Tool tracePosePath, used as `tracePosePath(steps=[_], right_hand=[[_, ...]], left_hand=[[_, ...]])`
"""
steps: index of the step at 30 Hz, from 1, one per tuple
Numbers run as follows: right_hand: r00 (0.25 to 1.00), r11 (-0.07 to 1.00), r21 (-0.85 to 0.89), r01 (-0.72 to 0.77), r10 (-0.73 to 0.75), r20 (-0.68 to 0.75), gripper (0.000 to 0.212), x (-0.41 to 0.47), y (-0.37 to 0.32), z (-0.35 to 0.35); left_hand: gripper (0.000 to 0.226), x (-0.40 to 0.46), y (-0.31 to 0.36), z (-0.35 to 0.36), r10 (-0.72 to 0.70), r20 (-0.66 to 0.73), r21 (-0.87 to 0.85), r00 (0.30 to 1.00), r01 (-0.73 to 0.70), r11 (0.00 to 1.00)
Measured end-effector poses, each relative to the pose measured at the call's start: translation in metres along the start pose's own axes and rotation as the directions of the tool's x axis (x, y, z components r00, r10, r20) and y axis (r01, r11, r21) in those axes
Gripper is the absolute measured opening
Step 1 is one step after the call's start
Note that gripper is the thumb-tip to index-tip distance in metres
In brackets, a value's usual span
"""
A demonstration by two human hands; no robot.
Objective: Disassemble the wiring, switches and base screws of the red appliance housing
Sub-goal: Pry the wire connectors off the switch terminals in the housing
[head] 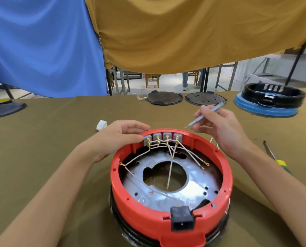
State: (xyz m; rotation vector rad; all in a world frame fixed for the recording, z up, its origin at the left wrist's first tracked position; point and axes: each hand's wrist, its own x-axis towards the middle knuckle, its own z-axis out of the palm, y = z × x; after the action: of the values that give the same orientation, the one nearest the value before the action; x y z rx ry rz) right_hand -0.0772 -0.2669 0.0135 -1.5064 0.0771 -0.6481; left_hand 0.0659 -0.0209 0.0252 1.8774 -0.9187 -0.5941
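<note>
The red housing [170, 177] sits upside down near the tabletop's [59, 125] front edge, its cavity facing up so the wiring is reachable; the left hand [120, 136] grips the far rim beside the four grey switches [162, 138], apparently to steady it; the right hand [218, 125] pinches a slim grey screwdriver [204, 114], its tip hovering just above the switches, probably aimed at a terminal; white wires [171, 157] fan from the terminals across the metal plate [198, 186]; a green-handled screwdriver [277, 159] lies near the right edge.
</note>
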Motion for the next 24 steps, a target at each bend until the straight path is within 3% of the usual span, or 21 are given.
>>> tracePosePath(steps=[4, 7, 13, 20, 24], right_hand=[[1.0, 1.0, 0.001, -0.004, 0.004, 0.024, 0.024, 0.002, 0.004, 0.001], [0.998, 0.999, -0.037, -0.01, 0.012, 0.056, 0.024, 0.001, 0.004, 0.002], [0.997, 0.999, -0.028, 0.033, -0.031, 0.068, 0.023, -0.001, -0.002, 0.005], [0.978, 0.995, -0.075, 0.068, -0.052, 0.203, 0.02, -0.011, -0.004, 0.019], [0.973, 0.986, -0.138, 0.096, -0.064, 0.221, 0.026, -0.014, -0.006, 0.03]], left_hand=[[0.03, -0.005, 0.003, 0.002, -0.03, -0.002, 0.237, 1.0, 0.029, 0.971], [0.035, -0.004, 0.006, 0.003, 0.045, -0.025, 0.262, 0.999, -0.037, 0.964], [0.04, -0.005, 0.01, 0.007, 0.101, 0.126, 0.29, 0.987, -0.134, 0.948], [0.029, -0.009, 0.011, 0.01, 0.162, 0.034, 0.452, 0.986, -0.16, 0.878], [0.026, -0.007, 0.012, 0.021, 0.296, -0.009, 0.508, 0.955, -0.25, 0.824]])
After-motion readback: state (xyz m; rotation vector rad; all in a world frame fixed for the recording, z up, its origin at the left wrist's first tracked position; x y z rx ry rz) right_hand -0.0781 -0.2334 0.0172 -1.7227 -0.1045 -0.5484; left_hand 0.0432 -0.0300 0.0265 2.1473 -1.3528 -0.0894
